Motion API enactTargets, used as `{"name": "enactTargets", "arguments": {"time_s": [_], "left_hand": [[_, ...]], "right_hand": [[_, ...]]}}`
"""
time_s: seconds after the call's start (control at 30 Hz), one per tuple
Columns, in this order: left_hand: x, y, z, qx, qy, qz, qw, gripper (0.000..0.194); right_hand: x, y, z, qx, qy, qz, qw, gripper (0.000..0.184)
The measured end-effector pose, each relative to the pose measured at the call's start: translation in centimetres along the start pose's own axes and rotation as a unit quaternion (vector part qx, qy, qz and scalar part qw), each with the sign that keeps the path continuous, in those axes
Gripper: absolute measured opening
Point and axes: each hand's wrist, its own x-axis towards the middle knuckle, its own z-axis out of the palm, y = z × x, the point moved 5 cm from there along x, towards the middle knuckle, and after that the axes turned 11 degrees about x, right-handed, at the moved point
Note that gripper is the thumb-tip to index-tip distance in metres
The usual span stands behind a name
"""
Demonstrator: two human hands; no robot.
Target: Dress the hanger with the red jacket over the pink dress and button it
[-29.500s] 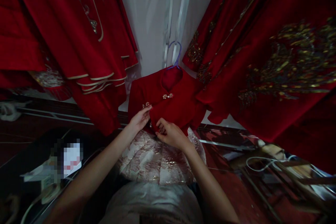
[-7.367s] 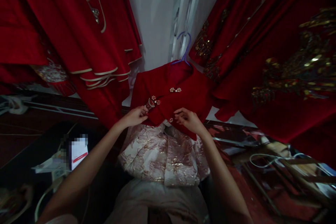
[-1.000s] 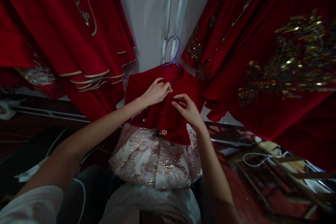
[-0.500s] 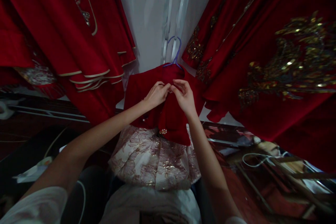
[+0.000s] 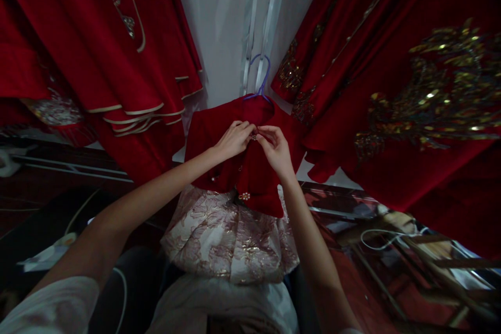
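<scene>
The red jacket [image 5: 252, 169] lies in front of me, its hem overlapping the brocade cloth [image 5: 229, 242] on my lap, which I judge gives it a soft rest within easy reach. Below its neckline, my left hand [image 5: 236, 139] and right hand [image 5: 276, 150] meet, fingertips pinched together on a beaded fastening [image 5: 254, 137], probably because so small a piece needs 2 hands to steady it. My fingers cover most of it, so I can't tell which part each tip grips or whether its 2 sides are joined. Near the hem, a flower-shaped clasp [image 5: 245, 197] shows clearly; another bead, left of it, sits in shadow. A purple hanger [image 5: 266, 79] in the collar seems to hold the shoulders spread, though I can't tell if its hook catches the metal rails [image 5: 270, 18] behind. Red garments [image 5: 94, 62] hang on the left, and a sequinned garment [image 5: 438, 99] on the right, all cut off by the edges. The papers [image 5: 45, 260] at lower left are too dim to read.
</scene>
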Motion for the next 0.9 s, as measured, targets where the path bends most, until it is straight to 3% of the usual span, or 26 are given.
{"name": "enactTargets", "arguments": {"time_s": [0.3,0.63,0.77,0.9], "left_hand": [[0.2,0.2,0.2,-0.017,-0.027,-0.028,0.999,0.027],[-0.1,0.7,0.3,0.018,-0.037,-0.004,0.999,0.027],[-0.1,0.9,0.2,0.059,-0.051,-0.006,0.997,0.029],[-0.7,-0.1,2.1,0.073,-0.077,-0.022,0.994,0.030]], "right_hand": [[0.0,0.2,-0.4,-0.042,0.005,0.005,0.999,0.025],[0.1,0.2,-0.1,-0.022,-0.002,0.001,1.000,0.027],[1.4,0.0,1.0,-0.033,-0.022,-0.003,0.999,0.042],[2.6,1.5,2.1,-0.112,0.000,0.059,0.992,0.071]]}}
